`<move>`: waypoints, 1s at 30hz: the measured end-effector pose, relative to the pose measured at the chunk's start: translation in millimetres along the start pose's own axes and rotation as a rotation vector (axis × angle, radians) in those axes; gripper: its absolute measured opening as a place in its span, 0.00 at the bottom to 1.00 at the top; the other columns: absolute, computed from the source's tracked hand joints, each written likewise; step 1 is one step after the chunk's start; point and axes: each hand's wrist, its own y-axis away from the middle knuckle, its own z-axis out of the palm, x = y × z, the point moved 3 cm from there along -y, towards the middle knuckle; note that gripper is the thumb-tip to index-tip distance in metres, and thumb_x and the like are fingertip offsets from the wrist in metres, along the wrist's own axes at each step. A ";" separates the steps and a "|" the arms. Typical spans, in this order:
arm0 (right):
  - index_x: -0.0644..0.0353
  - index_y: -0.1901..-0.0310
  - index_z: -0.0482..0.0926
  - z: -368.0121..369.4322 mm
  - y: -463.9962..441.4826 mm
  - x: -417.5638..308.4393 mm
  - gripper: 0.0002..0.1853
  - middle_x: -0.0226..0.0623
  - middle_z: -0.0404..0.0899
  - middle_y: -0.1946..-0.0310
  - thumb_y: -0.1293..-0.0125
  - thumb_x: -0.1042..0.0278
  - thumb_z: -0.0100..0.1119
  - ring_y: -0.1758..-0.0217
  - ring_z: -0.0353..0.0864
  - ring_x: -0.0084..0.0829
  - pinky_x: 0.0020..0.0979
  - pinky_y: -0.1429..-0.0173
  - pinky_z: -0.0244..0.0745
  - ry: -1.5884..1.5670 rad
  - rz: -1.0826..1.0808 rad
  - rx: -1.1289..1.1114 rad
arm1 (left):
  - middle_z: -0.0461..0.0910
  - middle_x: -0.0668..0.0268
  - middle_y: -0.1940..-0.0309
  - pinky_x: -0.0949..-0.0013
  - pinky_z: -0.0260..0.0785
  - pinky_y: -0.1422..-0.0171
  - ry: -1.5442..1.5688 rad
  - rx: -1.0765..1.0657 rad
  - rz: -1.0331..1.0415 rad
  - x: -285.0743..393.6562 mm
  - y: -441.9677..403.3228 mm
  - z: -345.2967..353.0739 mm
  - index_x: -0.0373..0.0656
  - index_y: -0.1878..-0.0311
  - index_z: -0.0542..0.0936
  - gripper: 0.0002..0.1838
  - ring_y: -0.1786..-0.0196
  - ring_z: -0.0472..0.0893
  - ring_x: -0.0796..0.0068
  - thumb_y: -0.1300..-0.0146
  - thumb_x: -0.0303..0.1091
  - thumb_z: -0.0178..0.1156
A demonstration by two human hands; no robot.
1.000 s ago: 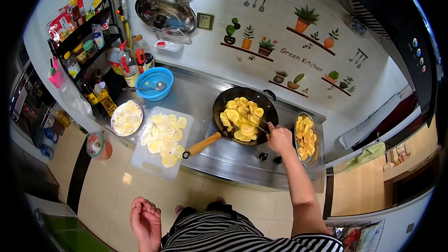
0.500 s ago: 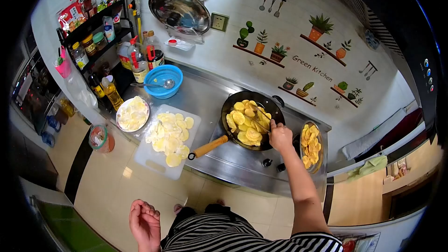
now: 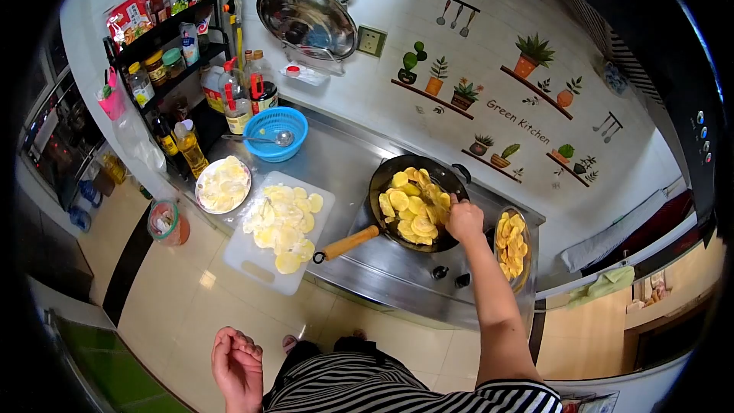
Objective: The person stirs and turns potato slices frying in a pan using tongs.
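A black wok (image 3: 382, 231) with a wooden handle (image 3: 350, 243) stands on the stove, holding yellow potato slices (image 3: 413, 203). At its right rim my right hand (image 3: 465, 220) is closed on a thin utensil, probably chopsticks, mostly hidden by the hand and the slices. My left hand (image 3: 238, 359) hangs low in front of my body, away from the counter, its fingers curled together with nothing seen in them. Pale slices (image 3: 281, 222) lie on the white cutting board (image 3: 294, 279), and more (image 3: 224, 183) fill a plate (image 3: 202, 200) to its left.
Right of the wok is a glass dish (image 3: 521, 284) of browned slices. A blue basket (image 3: 294, 147) with a ladle (image 3: 283, 138) sits behind the board. Bottles and a black rack (image 3: 164, 90) stand at the left. A pan lid (image 3: 306, 19) hangs on the wall.
The view has shifted, so the counter appears farther right. My right hand has moved slightly along the wok's right rim, and the slices have been stirred. My left hand stays low.
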 end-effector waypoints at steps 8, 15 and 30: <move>0.60 0.42 0.70 12.6 -5.8 -12.5 0.27 0.46 0.79 0.65 0.46 0.65 0.56 0.64 0.82 0.41 0.39 0.61 0.78 0.079 -0.023 0.024 | 0.70 0.72 0.72 0.74 0.64 0.63 -0.005 -0.006 -0.013 2.5 1.9 -2.0 0.44 0.58 0.71 0.07 0.69 0.69 0.80 0.32 0.35 0.48; 0.62 0.47 0.73 -3.7 0.5 -6.7 0.21 0.45 0.80 0.65 0.44 0.70 0.52 0.64 0.82 0.41 0.37 0.63 0.78 0.091 -0.035 0.052 | 0.71 0.71 0.71 0.74 0.65 0.63 -0.009 -0.012 -0.010 4.5 7.0 0.2 0.44 0.58 0.72 0.07 0.69 0.70 0.79 0.33 0.36 0.48; 0.57 0.47 0.75 -33.3 7.6 -5.8 0.20 0.47 0.81 0.64 0.43 0.65 0.55 0.61 0.82 0.44 0.39 0.57 0.78 0.055 0.016 -0.015 | 0.71 0.71 0.71 0.75 0.64 0.64 -0.036 -0.002 -0.005 10.1 15.8 -9.1 0.44 0.59 0.72 0.07 0.69 0.69 0.80 0.32 0.36 0.48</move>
